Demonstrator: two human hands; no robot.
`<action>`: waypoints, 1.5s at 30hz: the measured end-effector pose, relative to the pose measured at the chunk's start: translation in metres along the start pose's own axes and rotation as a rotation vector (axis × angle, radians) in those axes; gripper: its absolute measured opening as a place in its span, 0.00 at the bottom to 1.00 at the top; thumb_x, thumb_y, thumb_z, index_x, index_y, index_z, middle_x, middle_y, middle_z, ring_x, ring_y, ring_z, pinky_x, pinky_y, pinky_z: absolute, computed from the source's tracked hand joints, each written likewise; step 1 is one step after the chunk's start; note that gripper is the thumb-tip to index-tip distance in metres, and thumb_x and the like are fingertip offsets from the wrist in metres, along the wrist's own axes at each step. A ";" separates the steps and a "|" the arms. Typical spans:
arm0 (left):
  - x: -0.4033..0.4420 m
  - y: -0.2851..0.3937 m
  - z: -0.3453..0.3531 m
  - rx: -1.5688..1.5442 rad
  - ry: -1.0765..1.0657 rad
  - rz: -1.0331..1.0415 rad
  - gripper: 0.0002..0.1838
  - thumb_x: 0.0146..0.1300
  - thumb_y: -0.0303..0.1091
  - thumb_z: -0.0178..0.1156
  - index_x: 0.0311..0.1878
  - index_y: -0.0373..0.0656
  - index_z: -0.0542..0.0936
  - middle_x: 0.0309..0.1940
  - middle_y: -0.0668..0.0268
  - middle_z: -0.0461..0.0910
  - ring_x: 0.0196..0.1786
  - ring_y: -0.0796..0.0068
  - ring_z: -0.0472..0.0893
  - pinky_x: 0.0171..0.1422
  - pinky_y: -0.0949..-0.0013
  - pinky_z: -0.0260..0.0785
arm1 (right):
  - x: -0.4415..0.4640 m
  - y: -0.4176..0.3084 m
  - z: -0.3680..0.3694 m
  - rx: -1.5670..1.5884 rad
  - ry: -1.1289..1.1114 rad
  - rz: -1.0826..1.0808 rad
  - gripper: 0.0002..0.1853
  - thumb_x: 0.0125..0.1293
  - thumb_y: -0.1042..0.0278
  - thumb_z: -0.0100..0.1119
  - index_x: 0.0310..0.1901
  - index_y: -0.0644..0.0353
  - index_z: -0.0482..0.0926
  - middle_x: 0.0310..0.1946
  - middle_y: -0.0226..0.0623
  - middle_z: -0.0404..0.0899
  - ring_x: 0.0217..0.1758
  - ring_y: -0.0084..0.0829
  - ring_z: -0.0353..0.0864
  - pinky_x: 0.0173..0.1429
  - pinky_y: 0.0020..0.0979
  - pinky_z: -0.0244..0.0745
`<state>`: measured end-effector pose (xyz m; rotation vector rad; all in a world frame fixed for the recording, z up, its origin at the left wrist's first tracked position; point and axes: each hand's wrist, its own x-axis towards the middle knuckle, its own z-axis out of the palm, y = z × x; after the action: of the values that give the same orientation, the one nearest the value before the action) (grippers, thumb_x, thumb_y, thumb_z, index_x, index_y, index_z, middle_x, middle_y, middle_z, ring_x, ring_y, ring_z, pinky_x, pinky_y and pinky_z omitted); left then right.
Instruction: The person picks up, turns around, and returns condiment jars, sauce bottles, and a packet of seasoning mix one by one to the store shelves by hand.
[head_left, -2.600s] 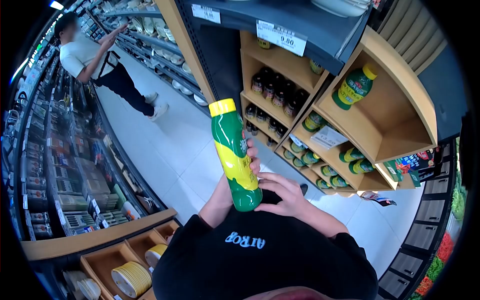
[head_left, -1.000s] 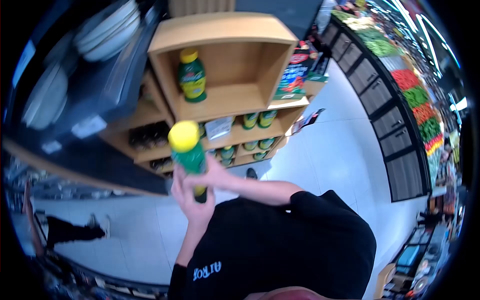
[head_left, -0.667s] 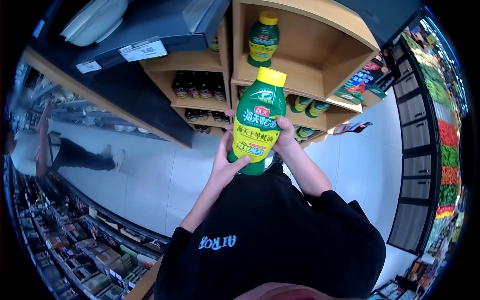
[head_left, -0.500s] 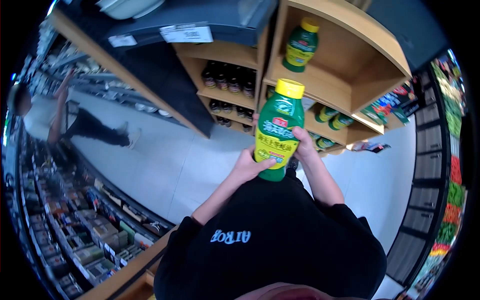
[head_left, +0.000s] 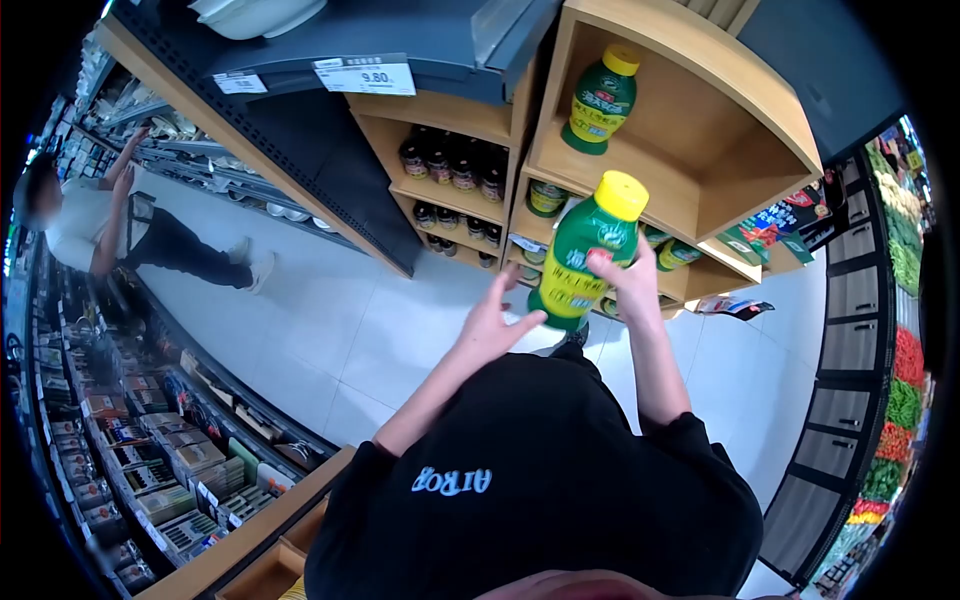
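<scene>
A green oyster sauce bottle (head_left: 582,270) with a yellow cap and yellow label is in front of my body, its cap leaning to the right. My right hand (head_left: 634,285) grips it on the right side, thumb across the label; its other fingers are mostly hidden behind the bottle. To the left, my left hand (head_left: 497,325) is open, fingers spread and thumb tip close to the bottle's base; whether it touches, I cannot tell. Behind, a matching bottle (head_left: 601,103) stands upright on the wooden shelf's upper board (head_left: 670,170).
Lower shelves hold more green bottles (head_left: 677,254) and dark jars (head_left: 452,170). A dark shelf with a price tag (head_left: 365,76) juts out at the upper left. A person (head_left: 110,225) stands in the left aisle. Vegetables (head_left: 905,385) line the right side.
The bottle has moved right and tilted in my right hand. My left hand, which was wrapped against the bottle's lower side, has loosened with its fingers apart.
</scene>
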<state>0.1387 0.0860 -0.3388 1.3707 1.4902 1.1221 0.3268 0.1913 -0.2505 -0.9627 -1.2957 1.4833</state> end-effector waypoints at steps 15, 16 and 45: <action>-0.153 -0.339 -0.022 0.593 0.056 -0.469 0.26 0.56 0.51 0.61 0.48 0.37 0.78 0.42 0.48 0.79 0.48 0.47 0.78 0.53 0.55 0.71 | 0.123 -0.029 -0.113 -0.374 0.481 -0.426 0.24 0.50 0.66 0.73 0.46 0.66 0.74 0.40 0.37 0.79 0.43 0.25 0.77 0.51 0.28 0.72; -0.165 -0.354 -0.023 0.556 -0.100 -0.591 0.24 0.55 0.51 0.60 0.44 0.37 0.80 0.36 0.49 0.80 0.45 0.49 0.80 0.51 0.56 0.72 | 0.130 -0.027 -0.117 -0.365 0.480 -0.431 0.24 0.51 0.66 0.73 0.46 0.66 0.74 0.40 0.37 0.79 0.43 0.25 0.77 0.51 0.28 0.72; -0.205 -0.372 -0.022 0.181 -0.046 -0.902 0.19 0.57 0.45 0.59 0.43 0.38 0.82 0.40 0.57 0.84 0.44 0.66 0.82 0.49 0.67 0.72 | 0.204 0.003 -0.169 -0.298 0.177 -0.314 0.29 0.52 0.64 0.72 0.54 0.64 0.71 0.47 0.38 0.78 0.49 0.30 0.77 0.56 0.30 0.71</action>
<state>0.0306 -0.1270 -0.6910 0.6576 1.9045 0.3828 0.4300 0.4341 -0.2749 -0.9997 -1.4846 0.9625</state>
